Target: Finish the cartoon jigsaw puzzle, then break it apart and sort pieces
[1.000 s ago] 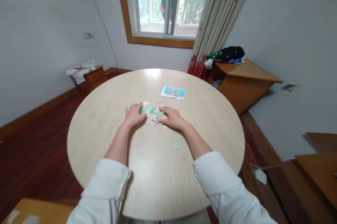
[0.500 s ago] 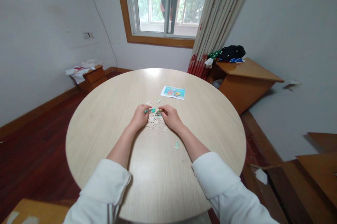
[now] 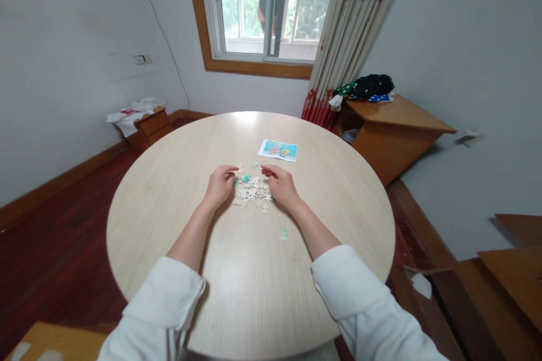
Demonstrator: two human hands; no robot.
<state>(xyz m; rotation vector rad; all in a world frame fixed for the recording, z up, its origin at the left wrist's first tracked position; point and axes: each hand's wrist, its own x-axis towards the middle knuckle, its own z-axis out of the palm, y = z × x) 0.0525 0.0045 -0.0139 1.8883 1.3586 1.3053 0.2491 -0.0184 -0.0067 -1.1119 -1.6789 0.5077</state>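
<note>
Two hands flank a small heap of jigsaw pieces (image 3: 253,192) that lies loose on the round table (image 3: 169,191), a little beyond its middle. Your left hand (image 3: 219,185) rests at the heap's left edge and your right hand (image 3: 280,185) at its right edge, so the hands are apart with the pieces between them. On both, the fingers are curled and thumb and forefinger are drawn close together at the far side of the heap. Whether either pinch has a piece in it is too small to tell.

The work in hand looks like sorting: the pieces are scattered and unjoined, some teal side up and some pale. One teal stray piece (image 3: 284,234) lies apart on the near side, beside your right forearm. The printed picture card (image 3: 278,149) lies flat further off to the right, well clear of the heap.

As a judgement, picking from this heap calls for a light fingertip pinch on one piece at a time, since they overlap and would drag their neighbours. Keep the card in view for matching colours.
</note>
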